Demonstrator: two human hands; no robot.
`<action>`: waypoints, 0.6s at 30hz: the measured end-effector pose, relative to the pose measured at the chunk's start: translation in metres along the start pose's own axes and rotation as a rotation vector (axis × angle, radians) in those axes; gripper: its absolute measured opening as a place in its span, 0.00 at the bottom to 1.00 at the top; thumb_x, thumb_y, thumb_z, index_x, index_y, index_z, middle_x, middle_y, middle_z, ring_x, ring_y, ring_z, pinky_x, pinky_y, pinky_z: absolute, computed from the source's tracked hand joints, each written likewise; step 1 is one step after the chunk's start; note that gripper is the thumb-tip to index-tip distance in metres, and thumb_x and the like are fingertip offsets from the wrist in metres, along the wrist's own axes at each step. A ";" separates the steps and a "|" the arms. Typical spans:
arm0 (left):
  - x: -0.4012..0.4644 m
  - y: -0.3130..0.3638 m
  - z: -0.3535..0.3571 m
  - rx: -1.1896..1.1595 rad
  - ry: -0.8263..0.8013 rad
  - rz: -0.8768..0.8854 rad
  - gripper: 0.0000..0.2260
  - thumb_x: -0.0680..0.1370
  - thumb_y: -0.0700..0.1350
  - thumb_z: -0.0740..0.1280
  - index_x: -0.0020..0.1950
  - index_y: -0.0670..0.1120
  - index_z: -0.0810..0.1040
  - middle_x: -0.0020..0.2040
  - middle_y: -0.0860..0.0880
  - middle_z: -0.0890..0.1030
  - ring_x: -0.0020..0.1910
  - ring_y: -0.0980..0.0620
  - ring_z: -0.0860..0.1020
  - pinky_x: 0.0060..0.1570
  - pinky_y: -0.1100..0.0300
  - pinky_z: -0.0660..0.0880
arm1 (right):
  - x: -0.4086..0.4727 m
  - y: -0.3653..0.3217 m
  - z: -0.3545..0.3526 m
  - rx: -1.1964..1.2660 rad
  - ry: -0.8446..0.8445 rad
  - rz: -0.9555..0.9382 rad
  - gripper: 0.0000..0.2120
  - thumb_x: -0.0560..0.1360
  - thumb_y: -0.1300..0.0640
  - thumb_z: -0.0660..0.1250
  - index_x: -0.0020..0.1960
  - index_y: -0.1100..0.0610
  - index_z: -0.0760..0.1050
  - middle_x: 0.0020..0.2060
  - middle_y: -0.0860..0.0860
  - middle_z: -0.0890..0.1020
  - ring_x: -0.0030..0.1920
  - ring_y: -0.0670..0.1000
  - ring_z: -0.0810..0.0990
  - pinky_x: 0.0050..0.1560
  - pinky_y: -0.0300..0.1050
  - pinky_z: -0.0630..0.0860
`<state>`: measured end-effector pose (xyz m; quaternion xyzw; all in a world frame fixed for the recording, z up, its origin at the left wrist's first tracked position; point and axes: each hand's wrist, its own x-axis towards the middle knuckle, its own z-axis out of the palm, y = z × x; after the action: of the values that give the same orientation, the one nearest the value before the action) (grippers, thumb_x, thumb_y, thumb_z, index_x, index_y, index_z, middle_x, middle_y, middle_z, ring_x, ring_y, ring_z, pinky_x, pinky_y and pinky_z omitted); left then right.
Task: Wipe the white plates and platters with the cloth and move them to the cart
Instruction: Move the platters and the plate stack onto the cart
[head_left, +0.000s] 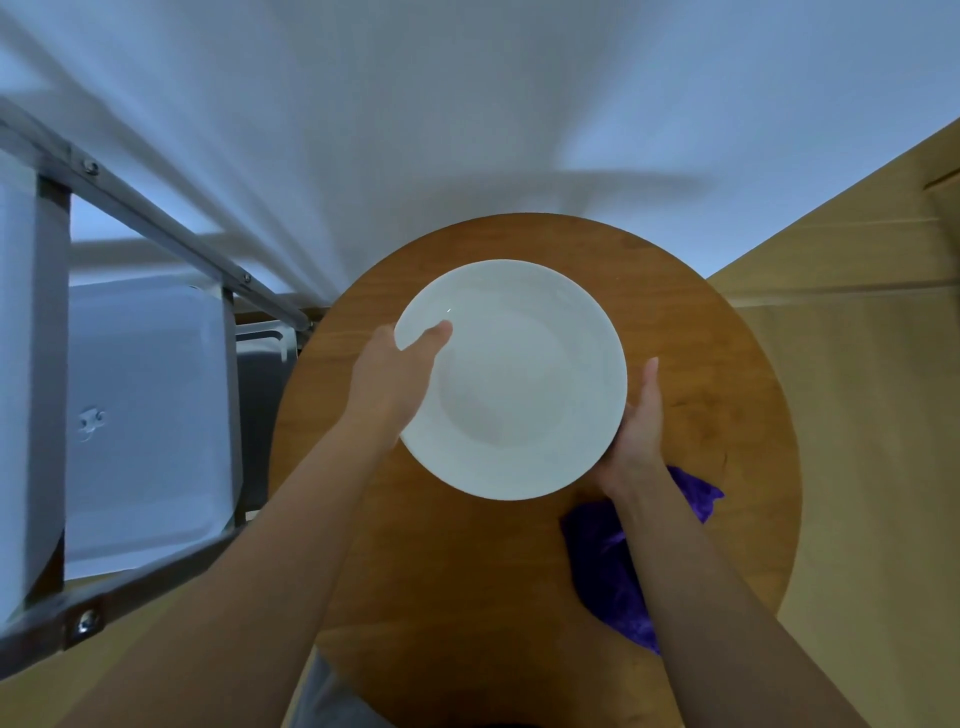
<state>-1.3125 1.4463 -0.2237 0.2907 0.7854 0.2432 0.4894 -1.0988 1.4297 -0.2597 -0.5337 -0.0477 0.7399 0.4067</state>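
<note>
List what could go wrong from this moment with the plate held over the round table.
1. The plate is gripped only at its rim by the left hand and right hand; a slip could drop it onto the table.
2. The purple cloth lies on the table under the right forearm, so the plate may reach the cart unwiped.
3. The cart's metal rails sit close on the left; the rim could knock them during the move.

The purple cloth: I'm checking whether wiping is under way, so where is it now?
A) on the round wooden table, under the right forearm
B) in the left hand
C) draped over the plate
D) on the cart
A: the purple cloth lies on the round wooden table while both hands hold the plate.
</note>
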 end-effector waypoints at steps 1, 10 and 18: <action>0.001 0.001 -0.001 0.010 -0.005 0.000 0.31 0.75 0.62 0.62 0.73 0.48 0.61 0.61 0.51 0.69 0.53 0.51 0.68 0.45 0.54 0.68 | 0.000 -0.001 0.000 0.002 0.002 0.005 0.34 0.71 0.27 0.50 0.56 0.49 0.81 0.56 0.55 0.82 0.58 0.59 0.79 0.64 0.58 0.70; -0.013 -0.014 -0.013 0.069 -0.058 0.134 0.22 0.76 0.58 0.64 0.69 0.55 0.65 0.47 0.64 0.71 0.43 0.61 0.72 0.32 0.69 0.67 | -0.018 0.012 0.005 -0.011 0.040 -0.094 0.32 0.75 0.31 0.46 0.58 0.47 0.79 0.56 0.52 0.82 0.56 0.54 0.81 0.56 0.52 0.75; -0.015 -0.019 -0.010 0.034 -0.097 0.135 0.30 0.75 0.60 0.64 0.73 0.54 0.59 0.56 0.58 0.69 0.51 0.55 0.72 0.35 0.67 0.68 | -0.018 0.024 0.016 -0.040 0.045 -0.194 0.22 0.78 0.37 0.49 0.62 0.45 0.74 0.56 0.49 0.82 0.57 0.53 0.80 0.54 0.52 0.78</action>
<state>-1.3202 1.4213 -0.2231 0.3628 0.7433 0.2477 0.5045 -1.1240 1.4077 -0.2514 -0.5511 -0.1049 0.6836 0.4668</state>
